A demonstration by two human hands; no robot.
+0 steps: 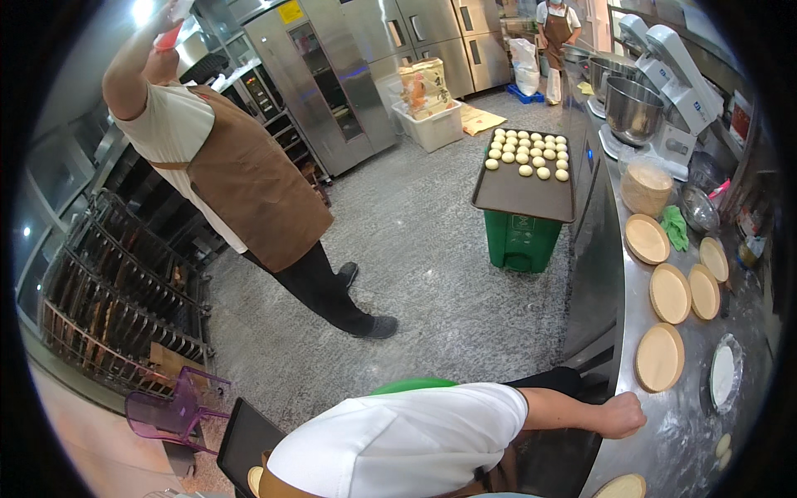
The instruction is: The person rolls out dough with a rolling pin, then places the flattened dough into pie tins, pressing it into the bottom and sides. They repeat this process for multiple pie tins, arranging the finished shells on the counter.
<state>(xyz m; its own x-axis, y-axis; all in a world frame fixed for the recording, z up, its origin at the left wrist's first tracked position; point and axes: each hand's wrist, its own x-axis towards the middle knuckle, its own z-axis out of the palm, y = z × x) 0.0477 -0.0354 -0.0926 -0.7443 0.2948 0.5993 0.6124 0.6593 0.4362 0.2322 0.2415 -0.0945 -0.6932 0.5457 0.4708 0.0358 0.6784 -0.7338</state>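
My left hand (622, 416) is curled into a fist at the edge of the stainless steel counter (675, 429), with nothing visible in it. Just beyond the fist is a shallow round paper baking mould (660, 358). Several more lie along the counter, including another paper mould (670, 292); a further round mould (621, 487) is cut off by the lower rim. Against the back of the counter, a plastic-lined dish (723, 375) holds white powder. Small dough pieces (723, 446) lie near the right rim on the floured steel. My right hand is out of view.
Dough balls fill part of a dark baking tray (522, 194) on a green bin (522, 243). A co-worker (255, 180) stands left with an arm raised; another person (558, 28) is farther back. Stand mixers (679, 93), a bagged mould stack (646, 187) and a rack (118, 299) surround the floor.
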